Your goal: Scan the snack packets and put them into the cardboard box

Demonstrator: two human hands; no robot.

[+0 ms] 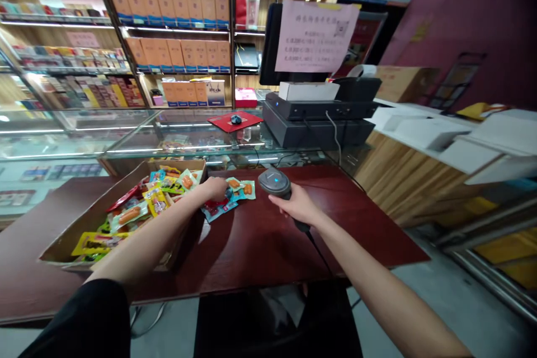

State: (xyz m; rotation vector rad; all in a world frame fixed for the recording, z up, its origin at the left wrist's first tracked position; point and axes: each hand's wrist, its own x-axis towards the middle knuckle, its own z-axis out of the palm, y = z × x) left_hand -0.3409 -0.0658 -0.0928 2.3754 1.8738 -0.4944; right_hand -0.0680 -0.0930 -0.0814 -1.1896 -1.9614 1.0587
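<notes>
My right hand (298, 205) is wrapped round the handle of a black barcode scanner (274, 180), whose head tilts up with a small blue light on it. From its base a cable runs down past the table edge. My left hand (215, 189) is closed at the near side of a small pile of snack packets (244, 190) on the dark red table. Its fingertips are hidden, so what it grips cannot be made out. Beside it, under my left forearm, stands an open cardboard box (67, 235) full of colourful snack packets (157, 199).
A glass display counter (176, 131) runs behind the table (260, 251), with a mouse (236, 119) on a red mat (220, 125). At the back right stand a monitor (271, 45) with a paper sign and a cash drawer (302, 128). Stocked shelves (176, 28) fill the far wall.
</notes>
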